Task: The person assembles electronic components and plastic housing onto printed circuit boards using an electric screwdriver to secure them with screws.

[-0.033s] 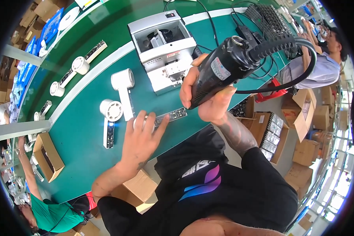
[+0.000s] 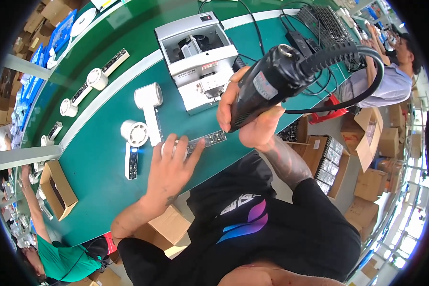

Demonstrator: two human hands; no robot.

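My right hand (image 2: 260, 128) is wrapped round a black electric screwdriver (image 2: 248, 102), held tilted with its cable end up. Its lower end is over the far right end of a narrow circuit board (image 2: 214, 138) in a white handheld fan; the tip is hidden. My left hand (image 2: 169, 169) presses that fan down on the green table, fingers curled over its round head, which is mostly covered. To its left lie two more white fans, one with a grilled head (image 2: 137, 134) and another farther back (image 2: 148, 97). Beyond my hands stands a grey screw feeder (image 2: 195, 72) with an open top.
Several fans with bare boards (image 2: 97, 79) lie beyond a pale rail. A small cardboard box (image 2: 66, 202) stands at the table's left. The screwdriver's thick cable (image 2: 379, 78) loops to the right. Cartons (image 2: 369, 186) crowd the floor at right. Co-workers sit at both sides.
The top of the screwdriver has shifted very slightly to the left in my right hand. My left hand and the fan have stayed put.
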